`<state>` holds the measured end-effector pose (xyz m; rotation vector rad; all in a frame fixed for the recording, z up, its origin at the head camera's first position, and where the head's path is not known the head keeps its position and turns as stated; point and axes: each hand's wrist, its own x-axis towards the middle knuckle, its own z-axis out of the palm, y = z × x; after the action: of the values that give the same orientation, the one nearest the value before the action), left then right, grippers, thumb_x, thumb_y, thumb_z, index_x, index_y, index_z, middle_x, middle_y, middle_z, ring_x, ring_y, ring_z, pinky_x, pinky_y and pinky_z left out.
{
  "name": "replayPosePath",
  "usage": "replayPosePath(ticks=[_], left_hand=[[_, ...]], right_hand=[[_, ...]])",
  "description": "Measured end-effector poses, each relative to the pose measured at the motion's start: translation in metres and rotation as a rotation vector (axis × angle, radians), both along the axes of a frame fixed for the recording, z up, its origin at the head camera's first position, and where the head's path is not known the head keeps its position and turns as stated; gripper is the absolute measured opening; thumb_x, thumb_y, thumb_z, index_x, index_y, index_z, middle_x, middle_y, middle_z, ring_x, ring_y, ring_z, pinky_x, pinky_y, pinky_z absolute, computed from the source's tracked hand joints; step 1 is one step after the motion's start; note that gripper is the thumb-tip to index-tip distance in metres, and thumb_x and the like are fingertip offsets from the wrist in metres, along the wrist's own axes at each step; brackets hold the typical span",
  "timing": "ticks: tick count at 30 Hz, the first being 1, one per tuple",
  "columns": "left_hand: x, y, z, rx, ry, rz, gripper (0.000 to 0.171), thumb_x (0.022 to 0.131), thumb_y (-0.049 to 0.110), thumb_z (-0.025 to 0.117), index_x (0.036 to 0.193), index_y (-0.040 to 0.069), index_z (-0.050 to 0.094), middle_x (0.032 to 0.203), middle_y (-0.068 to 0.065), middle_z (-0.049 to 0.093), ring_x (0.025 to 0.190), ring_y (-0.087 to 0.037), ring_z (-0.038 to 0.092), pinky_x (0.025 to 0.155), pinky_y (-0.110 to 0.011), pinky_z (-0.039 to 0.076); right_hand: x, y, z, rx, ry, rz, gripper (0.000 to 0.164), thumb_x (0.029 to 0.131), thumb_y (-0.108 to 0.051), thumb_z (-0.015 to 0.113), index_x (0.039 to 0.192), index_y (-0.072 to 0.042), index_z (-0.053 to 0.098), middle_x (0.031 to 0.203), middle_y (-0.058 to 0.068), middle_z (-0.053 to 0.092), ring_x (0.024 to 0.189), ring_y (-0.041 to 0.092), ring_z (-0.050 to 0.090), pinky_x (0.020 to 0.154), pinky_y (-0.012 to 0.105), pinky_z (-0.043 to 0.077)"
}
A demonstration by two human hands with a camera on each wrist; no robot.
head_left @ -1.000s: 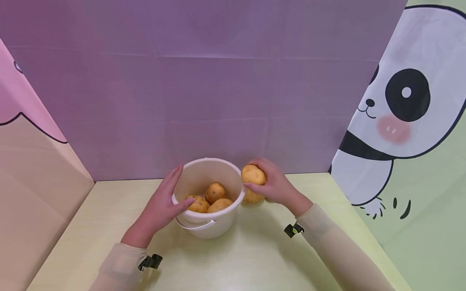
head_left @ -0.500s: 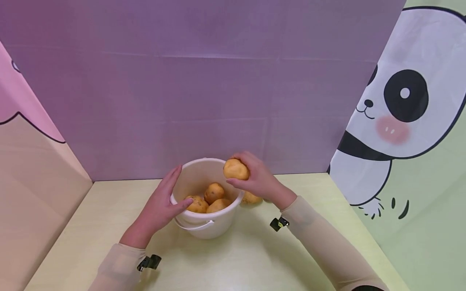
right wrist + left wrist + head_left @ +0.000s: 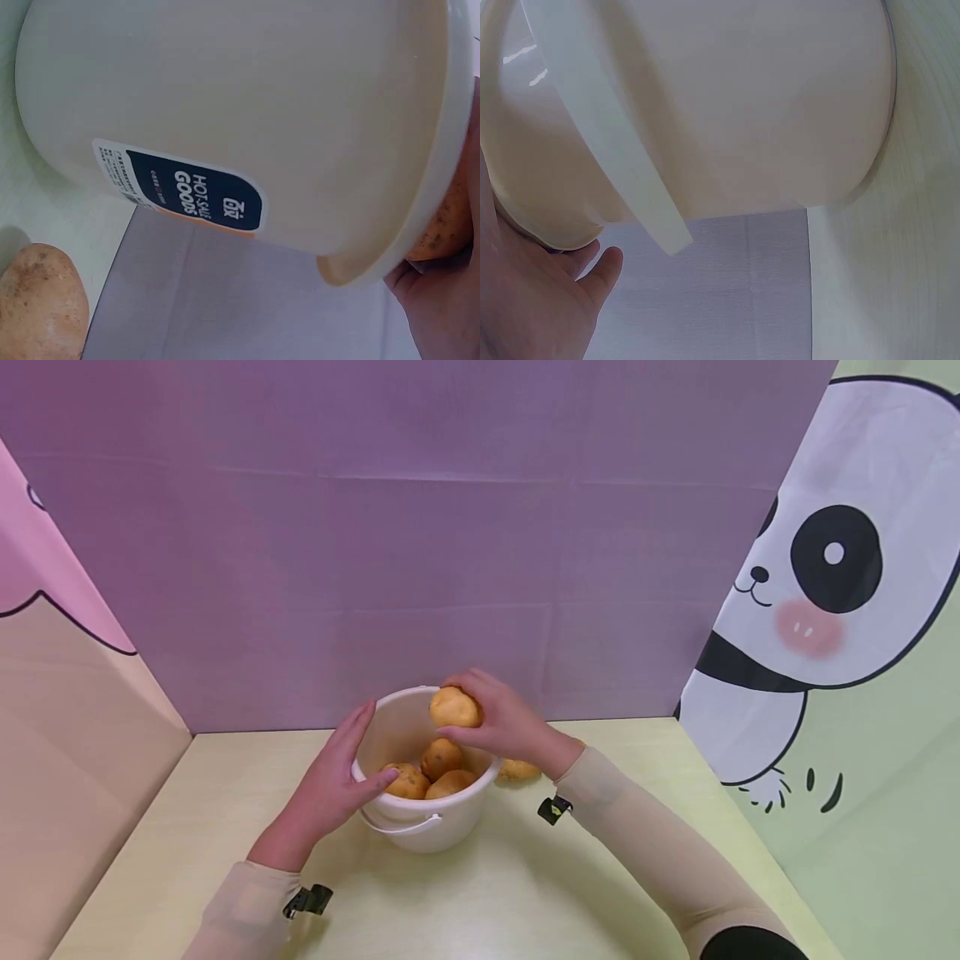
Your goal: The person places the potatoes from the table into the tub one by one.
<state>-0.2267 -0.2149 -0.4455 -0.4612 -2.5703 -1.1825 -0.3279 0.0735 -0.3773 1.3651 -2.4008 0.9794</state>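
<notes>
A white bucket (image 3: 453, 831) stands on the table with several potatoes (image 3: 442, 758) at its bottom. My left hand (image 3: 333, 785) holds the bucket's left rim, thumb over the inside and fingers along the outside. Above the bucket's mouth, near the far rim, my right hand (image 3: 498, 718) grips another potato (image 3: 454, 707) between thumb and fingers. In the right wrist view that held potato (image 3: 450, 221) shows partly behind the rim. The bucket's handle (image 3: 607, 135) hangs down the near side.
One more potato (image 3: 517, 770) lies on the table (image 3: 450, 910) to the bucket's right, partly hidden by my right wrist. A purple backdrop (image 3: 450, 543) rises right behind the bucket. A printed panda panel (image 3: 885, 735) borders the right side.
My right hand has carried its potato leftward from beside the bucket, past the right rim, to over the opening. My left hand and the bucket have stayed in place.
</notes>
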Motion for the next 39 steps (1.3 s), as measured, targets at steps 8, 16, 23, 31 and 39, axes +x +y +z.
replayPosePath(ticks=[8, 16, 23, 31, 39], left_hand=[[0.001, 0.000, 0.000, -0.004, 0.009, -0.004, 0.104, 0.098, 0.044, 0.082, 0.177, 0.009, 0.024, 0.181, -0.017, 0.025, 0.163, -0.048, 0.027, 0.123, -0.077, 0.032], [0.002, 0.001, 0.001, -0.014, -0.004, -0.001, 0.105, 0.098, 0.048, 0.081, 0.177, 0.011, 0.023, 0.182, -0.015, 0.024, 0.163, -0.048, 0.028, 0.120, -0.076, 0.036], [0.000, 0.001, 0.001, -0.022, -0.025, 0.006, 0.106, 0.099, 0.052, 0.079, 0.178, 0.014, 0.020, 0.183, -0.013, 0.021, 0.164, -0.046, 0.026, 0.121, -0.076, 0.036], [0.002, 0.002, 0.000, -0.024, -0.049, 0.016, 0.106, 0.099, 0.053, 0.079, 0.179, 0.016, 0.019, 0.183, -0.013, 0.020, 0.165, -0.047, 0.026, 0.119, -0.076, 0.037], [0.002, 0.002, 0.001, -0.017, -0.039, 0.010, 0.106, 0.099, 0.051, 0.080, 0.179, 0.015, 0.020, 0.183, -0.014, 0.021, 0.164, -0.047, 0.026, 0.118, -0.076, 0.038]], right_hand=[[-0.006, -0.020, 0.005, 0.098, 0.029, 0.020, 0.053, 0.096, -0.035, 0.088, 0.138, -0.011, 0.067, 0.126, 0.001, 0.066, 0.107, 0.015, 0.062, 0.090, 0.026, 0.058], [-0.008, -0.034, 0.006, 0.126, 0.017, 0.034, 0.053, 0.097, -0.037, 0.087, 0.139, -0.012, 0.066, 0.129, 0.001, 0.064, 0.109, 0.015, 0.061, 0.091, 0.026, 0.056], [-0.008, -0.045, 0.004, 0.153, -0.024, 0.044, 0.056, 0.098, -0.041, 0.085, 0.141, -0.012, 0.065, 0.130, 0.001, 0.063, 0.110, 0.016, 0.061, 0.091, 0.027, 0.056], [-0.004, -0.054, -0.004, 0.190, -0.022, 0.025, 0.056, 0.096, -0.042, 0.087, 0.140, -0.017, 0.065, 0.128, -0.003, 0.062, 0.108, 0.014, 0.061, 0.087, 0.025, 0.057], [-0.003, -0.055, -0.006, 0.221, -0.002, 0.004, 0.059, 0.094, -0.045, 0.089, 0.140, -0.019, 0.064, 0.128, -0.004, 0.061, 0.108, 0.013, 0.062, 0.088, 0.026, 0.057]])
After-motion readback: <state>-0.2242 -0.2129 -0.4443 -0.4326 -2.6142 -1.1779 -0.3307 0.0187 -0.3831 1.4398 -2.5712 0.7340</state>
